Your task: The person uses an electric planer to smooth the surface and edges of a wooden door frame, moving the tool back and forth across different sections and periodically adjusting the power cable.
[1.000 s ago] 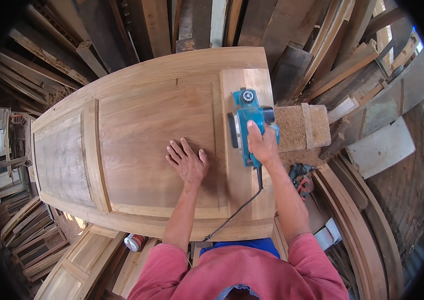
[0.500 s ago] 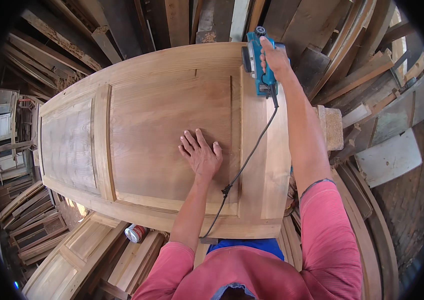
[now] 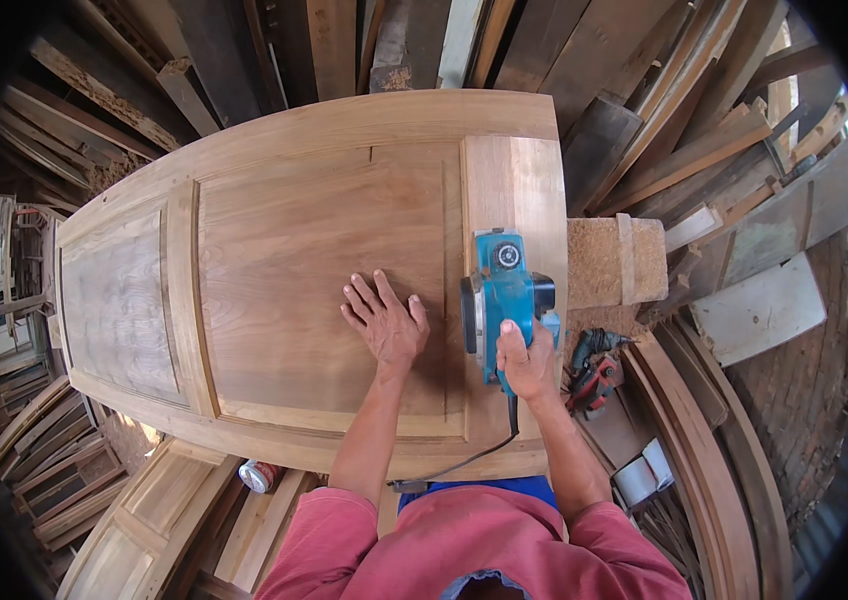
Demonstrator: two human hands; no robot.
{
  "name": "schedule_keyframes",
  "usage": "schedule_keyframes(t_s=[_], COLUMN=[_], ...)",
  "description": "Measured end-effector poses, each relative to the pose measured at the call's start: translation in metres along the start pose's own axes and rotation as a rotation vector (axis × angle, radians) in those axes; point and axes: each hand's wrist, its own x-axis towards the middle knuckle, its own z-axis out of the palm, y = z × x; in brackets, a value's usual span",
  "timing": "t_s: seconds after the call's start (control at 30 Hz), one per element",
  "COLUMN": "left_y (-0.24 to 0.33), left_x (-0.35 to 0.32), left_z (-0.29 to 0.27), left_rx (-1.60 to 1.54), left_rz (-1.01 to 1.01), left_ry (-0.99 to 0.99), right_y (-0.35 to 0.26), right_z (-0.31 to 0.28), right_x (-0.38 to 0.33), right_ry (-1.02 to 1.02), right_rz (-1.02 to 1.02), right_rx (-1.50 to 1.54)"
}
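Note:
A wooden panelled door (image 3: 319, 215) lies flat in front of me. My right hand (image 3: 530, 358) is closed round the handle of a teal electric planer (image 3: 507, 290), which rests on the door's right end rail (image 3: 514, 180). The planer's black cord (image 3: 474, 457) runs back toward my body over the near edge. My left hand (image 3: 387, 322) lies flat on the large middle panel with its fingers spread, holding nothing. The sole of the planer is hidden beneath its body.
Beyond the door's right end are a pale block (image 3: 616, 262), a red power tool (image 3: 594, 388) and a teal drill (image 3: 599, 345). Boards (image 3: 334, 50) lean along the far side. Near left stand another panelled door (image 3: 134, 530) and a can (image 3: 258, 475).
My right hand has drawn the planer from the far edge back toward me along the end rail. The left hand stays on the panel. The whole view has shifted slightly.

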Motion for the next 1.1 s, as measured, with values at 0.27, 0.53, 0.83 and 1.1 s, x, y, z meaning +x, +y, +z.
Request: schedule_keyframes(t_s=[0.27,0.53,0.83,1.1], left_y=[-0.003,0.0,-0.008,-0.022], left_x=[-0.001,0.006,0.0,0.002], left_z=[-0.002,-0.002,0.012,0.036], left_rx=[0.012,-0.052,-0.021,0.048], left_rz=[0.013,0.017,0.032,0.06], left_ry=[0.024,0.016,0.082,0.151], right_y=[-0.062,-0.122,-0.063,-0.029], right_z=[0.027,0.03,0.014,-0.016], right_x=[0.157,0.315,0.243,0.114], right_ry=[0.032,0.088,0.124,0.018], right_rz=[-0.045,-0.136,-0.052,-0.024], right_rx=[-0.031,-0.058,-0.2,-0.053])
